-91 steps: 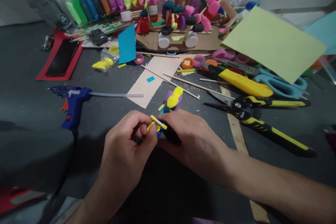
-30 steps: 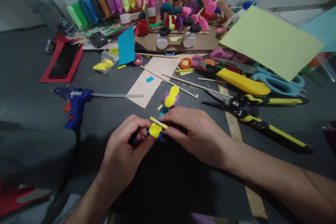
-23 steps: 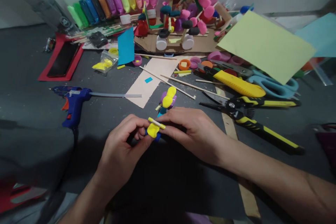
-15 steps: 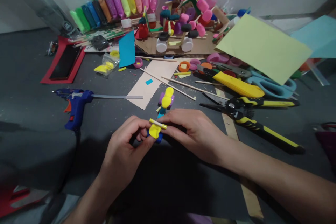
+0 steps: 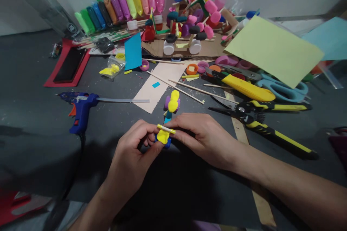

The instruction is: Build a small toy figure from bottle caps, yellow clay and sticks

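Between my hands is a small craft model with yellow clay [image 5: 163, 137], a blue part [image 5: 167, 143] under it and a short yellow-and-white stick [image 5: 166, 129] across its top. My left hand [image 5: 137, 144] pinches its left side, the thumb against the clay and the index finger by the stick's left end. From the right, my right hand [image 5: 202, 135] has thumb and fingers closed near the stick's right end. Beyond them a blue strip [image 5: 168, 117] leads to a rounded yellow clay piece [image 5: 174, 101] with purple [image 5: 167, 103] beneath. My fingers partly hide the model's middle.
A blue glue gun [image 5: 81, 110] lies to the left. On the right are pruning shears [image 5: 271, 119], a yellow utility knife [image 5: 248, 86] and light-blue scissors [image 5: 287, 88]. Thin wooden sticks [image 5: 189, 88] lie ahead, with clay tubes [image 5: 135, 1] and several finished-looking models [image 5: 189, 25] behind.
The whole view has shifted slightly, so everything appears a little farther right. My hands keep nearly the same grip on the model.
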A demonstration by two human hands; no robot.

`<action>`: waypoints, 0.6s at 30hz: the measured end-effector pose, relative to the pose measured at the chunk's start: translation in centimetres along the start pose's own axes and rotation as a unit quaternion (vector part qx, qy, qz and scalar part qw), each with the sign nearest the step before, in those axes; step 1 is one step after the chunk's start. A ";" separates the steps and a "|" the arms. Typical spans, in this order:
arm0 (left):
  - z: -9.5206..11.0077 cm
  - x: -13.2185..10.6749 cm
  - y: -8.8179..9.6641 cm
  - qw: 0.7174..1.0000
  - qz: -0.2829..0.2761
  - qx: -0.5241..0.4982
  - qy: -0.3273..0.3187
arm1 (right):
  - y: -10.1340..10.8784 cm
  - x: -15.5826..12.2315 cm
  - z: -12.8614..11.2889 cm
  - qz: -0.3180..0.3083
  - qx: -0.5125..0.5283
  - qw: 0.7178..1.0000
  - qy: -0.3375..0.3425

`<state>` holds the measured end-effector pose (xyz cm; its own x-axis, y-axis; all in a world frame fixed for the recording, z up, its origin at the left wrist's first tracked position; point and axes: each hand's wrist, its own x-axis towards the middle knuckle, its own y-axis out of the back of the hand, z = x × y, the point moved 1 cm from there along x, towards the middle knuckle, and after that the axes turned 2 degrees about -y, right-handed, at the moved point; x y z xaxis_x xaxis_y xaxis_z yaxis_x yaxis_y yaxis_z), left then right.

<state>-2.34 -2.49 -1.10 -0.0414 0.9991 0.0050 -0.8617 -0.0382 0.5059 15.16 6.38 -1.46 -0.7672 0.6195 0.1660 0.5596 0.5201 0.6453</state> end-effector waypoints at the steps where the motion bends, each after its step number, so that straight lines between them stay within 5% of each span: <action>1: 0.0 0.0 0.0 1.000 -0.001 0.000 -0.001 | 0.0 0.0 0.0 -0.001 0.001 1.000 0.000; 18: 0.0 0.1 -0.2 0.997 0.020 0.052 -0.044 | 0.7 0.0 -0.4 -0.002 0.016 1.000 -0.021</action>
<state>-2.16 -2.42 -1.17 -0.0263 0.9945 0.1015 -0.8030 -0.0815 0.5903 15.42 6.53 -0.65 -0.7562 0.6411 0.1312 0.5663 0.5406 0.6222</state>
